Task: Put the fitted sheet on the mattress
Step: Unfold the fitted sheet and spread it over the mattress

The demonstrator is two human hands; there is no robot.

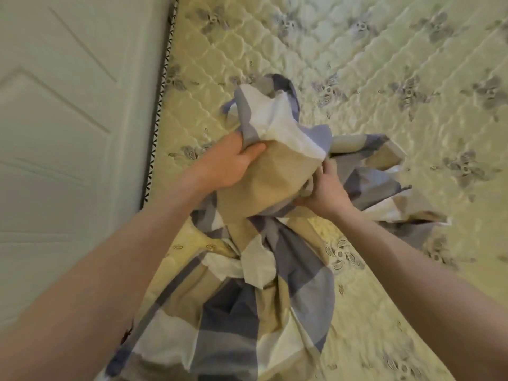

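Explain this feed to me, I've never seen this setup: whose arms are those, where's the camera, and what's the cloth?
There is no machine here. One wide-angle camera sits on a person's head, looking down at their bare arms. The left hand and right hand both grip a bunched checked sheet in beige, white and blue-grey, lifted above a bare quilted cream mattress with grey flower motifs. The rest of the sheet trails down toward the person. A white panelled door or cabinet stands at the left.

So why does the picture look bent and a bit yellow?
Head view: the wide-angle lens bows the mattress edge and stretches the forearms; warm light tints it and gleams on the quilting; the sheet and both hands, left and right, look slightly soft.
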